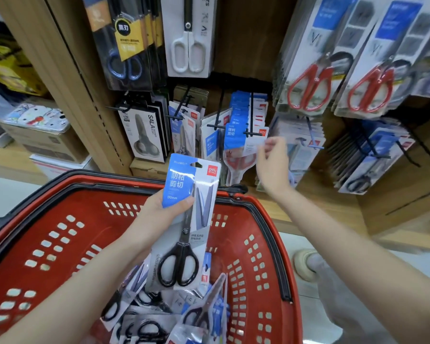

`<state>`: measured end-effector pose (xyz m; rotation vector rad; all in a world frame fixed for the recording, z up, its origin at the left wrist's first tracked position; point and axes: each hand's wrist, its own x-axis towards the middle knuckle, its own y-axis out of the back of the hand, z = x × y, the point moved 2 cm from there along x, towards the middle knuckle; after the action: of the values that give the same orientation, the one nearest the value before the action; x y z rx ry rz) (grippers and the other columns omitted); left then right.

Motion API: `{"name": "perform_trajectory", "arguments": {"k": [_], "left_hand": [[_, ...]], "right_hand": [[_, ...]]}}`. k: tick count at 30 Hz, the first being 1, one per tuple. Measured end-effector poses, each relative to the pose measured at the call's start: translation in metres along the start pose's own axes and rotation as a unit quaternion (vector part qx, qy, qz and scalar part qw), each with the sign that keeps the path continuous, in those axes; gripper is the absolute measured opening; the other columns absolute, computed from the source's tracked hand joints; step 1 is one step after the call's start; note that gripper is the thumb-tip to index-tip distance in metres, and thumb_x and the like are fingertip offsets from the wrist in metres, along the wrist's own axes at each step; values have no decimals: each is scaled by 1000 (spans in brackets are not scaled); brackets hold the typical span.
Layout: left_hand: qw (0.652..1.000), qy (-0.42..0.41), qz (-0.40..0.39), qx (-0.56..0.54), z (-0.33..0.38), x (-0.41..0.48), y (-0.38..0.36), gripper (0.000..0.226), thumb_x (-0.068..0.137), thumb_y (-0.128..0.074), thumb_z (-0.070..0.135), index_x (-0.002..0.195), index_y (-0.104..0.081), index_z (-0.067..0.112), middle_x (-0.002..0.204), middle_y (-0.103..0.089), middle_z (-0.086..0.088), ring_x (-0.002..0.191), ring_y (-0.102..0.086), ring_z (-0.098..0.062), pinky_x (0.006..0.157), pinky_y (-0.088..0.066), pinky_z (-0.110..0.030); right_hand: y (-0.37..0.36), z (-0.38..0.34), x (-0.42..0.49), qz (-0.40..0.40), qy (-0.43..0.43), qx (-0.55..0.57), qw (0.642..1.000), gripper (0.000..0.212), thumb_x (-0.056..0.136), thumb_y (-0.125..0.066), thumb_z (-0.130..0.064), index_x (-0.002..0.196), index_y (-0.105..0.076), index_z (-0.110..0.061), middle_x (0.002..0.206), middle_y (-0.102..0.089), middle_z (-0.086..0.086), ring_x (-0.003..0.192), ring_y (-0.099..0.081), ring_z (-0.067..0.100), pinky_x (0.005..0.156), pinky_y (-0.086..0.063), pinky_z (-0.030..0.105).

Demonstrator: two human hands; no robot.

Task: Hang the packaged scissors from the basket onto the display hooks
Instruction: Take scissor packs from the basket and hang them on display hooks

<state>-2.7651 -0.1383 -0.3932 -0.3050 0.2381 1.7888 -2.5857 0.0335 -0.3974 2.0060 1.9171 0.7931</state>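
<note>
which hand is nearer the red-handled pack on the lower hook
Right. The right hand is at the right edge of the red-handled pack; the left hand is lower left, holding a black-handled pack.

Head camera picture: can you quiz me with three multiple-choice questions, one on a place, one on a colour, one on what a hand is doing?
1. Where is the right hand?
A. at a hanging pack on a display hook
B. in a pocket
C. on the floor

2. What colour are the scissor handles in the held pack?
A. red
B. black
C. white

3. What is the left hand doing?
A. resting open
B. pointing at the shelf
C. gripping the held pack above the basket

Answers: 1 A, its fingers pinch that pack's edge; 2 B, black loops show through the wrapping; 3 C, its thumb curls over the blue card.
</note>
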Motion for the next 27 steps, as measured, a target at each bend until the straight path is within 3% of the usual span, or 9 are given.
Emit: {"name": "perform_trajectory", "arguments": {"k": [4, 6, 10, 13, 15, 17, 19, 22, 27], "left_hand": [[1000, -13, -21, 15, 2, -4, -11, 23, 92, -57, 25, 114, -64, 29, 112, -70, 10, 111, -62, -13, 106, -41, -43], [999, -32, -30, 29, 2, -7, -20, 23, 93, -57, 22, 114, -63, 28, 112, -70, 12, 109, -63, -7, 104, -42, -36], [994, -78, -36, 61, 2, -13, -39, 20, 88, -64, 19, 108, -64, 25, 106, -72, 9, 100, -66, -8, 93, -50, -31], [983, -144, 21, 109, 12, -16, -57, 24, 79, -74, 11, 92, -58, 23, 83, -69, 4, 71, -66, -9, 65, -52, -20], [967, -200, 45, 153, 30, -19, -77, 33, 76, -76, 8, 87, -52, 27, 72, -60, 3, 55, -58, -6, 58, -47, -19], [944, -264, 37, 194, 52, -22, -103, 38, 77, -75, 7, 87, -48, 32, 73, -58, 7, 59, -57, -3, 60, -46, -14], [910, -334, -2, 244, 74, -22, -135, 39, 80, -72, 10, 92, -46, 37, 84, -56, 14, 73, -58, -1, 67, -46, -11], [803, -461, -54, 374, 96, -8, -186, 27, 85, -66, 21, 108, -52, 24, 102, -50, 11, 97, -51, -7, 82, -41, -20], [676, -515, -101, 518, 108, 34, -265, 36, 87, -55, 28, 119, -58, 12, 116, -56, -8, 111, -51, -28, 91, -41, -42]], "right_hand": [[1, -19, -70, -234, -95, 168, 953, 24, 102, -37, -27, 106, -53, -10, 93, -62, -1, 81, -61, 15, 72, -51, 27], [7, -26, -89, -292, -105, 223, 924, 22, 101, -40, -25, 102, -58, -12, 93, -66, 1, 80, -64, 11, 72, -54, 28], [35, -31, -101, -258, -91, 252, 928, 15, 96, -51, -12, 97, -65, -18, 94, -72, 2, 83, -69, 12, 76, -56, 28], [68, -29, -102, -206, -83, 255, 941, 16, 95, -51, -11, 94, -66, -17, 90, -73, -3, 83, -68, 8, 73, -53, 23], [94, -24, -99, -147, -83, 255, 952, 16, 96, -50, -13, 96, -64, -7, 93, -72, 12, 83, -63, 13, 77, -49, 31], [122, -16, -93, -86, -84, 272, 955, 22, 97, -48, -16, 101, -62, 1, 104, -67, 25, 86, -59, 20, 78, -45, 37], [154, -9, -84, -24, -87, 296, 951, 24, 98, -46, -18, 103, -63, -3, 108, -69, 19, 89, -62, 19, 80, -49, 35], [204, 9, -67, 65, -81, 307, 946, 22, 99, -45, -22, 99, -64, -11, 101, -72, 5, 87, -65, 13, 73, -52, 26], [270, 69, -42, 159, -95, 245, 952, 26, 99, -46, -25, 99, -63, -5, 93, -71, 9, 78, -62, 13, 65, -48, 25]]}}
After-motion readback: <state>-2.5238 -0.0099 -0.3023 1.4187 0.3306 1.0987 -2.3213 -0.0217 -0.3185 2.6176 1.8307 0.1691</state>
